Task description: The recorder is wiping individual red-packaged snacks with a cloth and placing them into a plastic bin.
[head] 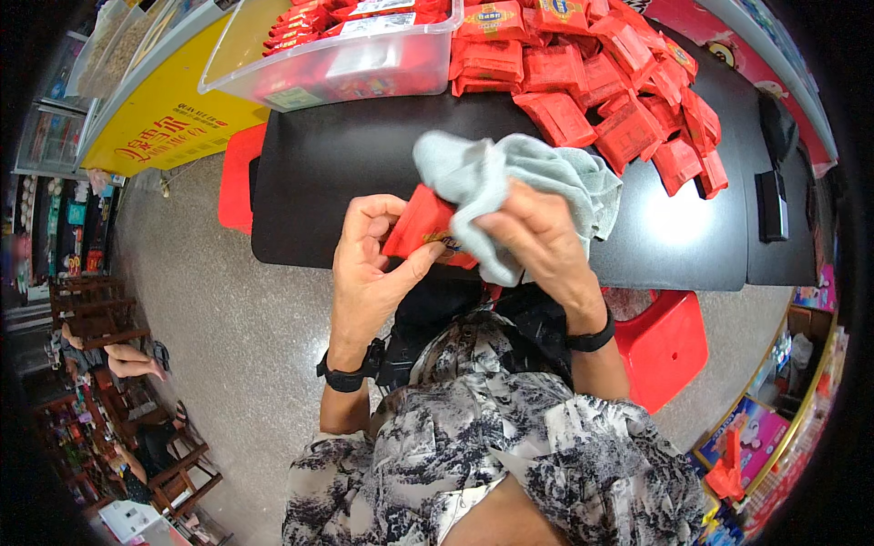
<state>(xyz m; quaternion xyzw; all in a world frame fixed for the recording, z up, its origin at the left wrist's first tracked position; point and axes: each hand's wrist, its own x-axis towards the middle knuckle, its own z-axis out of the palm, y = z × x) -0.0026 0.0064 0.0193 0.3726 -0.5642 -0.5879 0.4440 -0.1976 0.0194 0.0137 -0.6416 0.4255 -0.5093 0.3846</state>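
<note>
My left hand [375,252] holds a red foil-like packet [425,222] with printing, its thumb on the near side, just over the black table's front edge. In my right hand [543,239] is a bunched pale green-grey cloth [560,170], which lies against the packet's right part and hides some of it. Beyond the cloth, a pile of similar red packets [560,119] covers the back of the black table [328,177]. A clear plastic bin [389,65] at the back left holds more red packets.
Red plastic stools stand at the left [235,177] and at the near right [669,348]. A dark box-like object [771,205] lies at the table's right end. Shelves and a yellow display counter [171,126] are at the left, where people sit on wooden chairs farther off.
</note>
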